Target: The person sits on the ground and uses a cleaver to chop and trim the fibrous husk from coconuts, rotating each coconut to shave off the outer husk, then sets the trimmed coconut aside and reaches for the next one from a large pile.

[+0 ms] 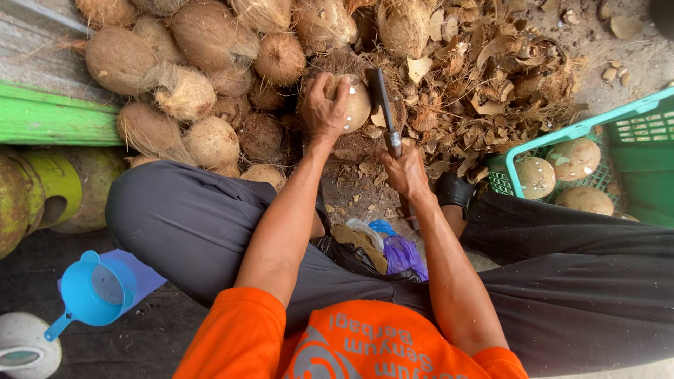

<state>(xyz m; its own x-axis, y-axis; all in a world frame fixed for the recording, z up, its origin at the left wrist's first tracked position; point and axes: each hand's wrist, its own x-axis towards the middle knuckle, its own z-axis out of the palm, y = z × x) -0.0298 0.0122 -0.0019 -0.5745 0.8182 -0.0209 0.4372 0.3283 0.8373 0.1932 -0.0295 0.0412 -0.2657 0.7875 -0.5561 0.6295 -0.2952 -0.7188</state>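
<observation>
- Right now the coconut [353, 104] sits on a husk-strewn stump [358, 144] in front of my knees, its pale, partly peeled side facing up and to the right.
- My left hand [324, 107] is clamped over its left side, fingers curled across the top, holding it firm.
- My right hand [405, 170] is closed tight round the handle of a cleaver [380, 105], whose dark blade stands just beside the coconut's right side; I cannot tell if the edge touches it.
- Around the stump lies a heap of brown shell chips and husk scraps [491, 84].
- To my left a pile of unpeeled, fibrous coconuts [189, 77] leans against a green board [49, 119].
- To my right a green plastic crate [618, 140] holds several peeled pale coconuts [574, 158].
- Between my legs are crumpled bags, one purple [404, 254].
- Near my left knee lies a blue plastic scoop [95, 291] on the dark floor.
</observation>
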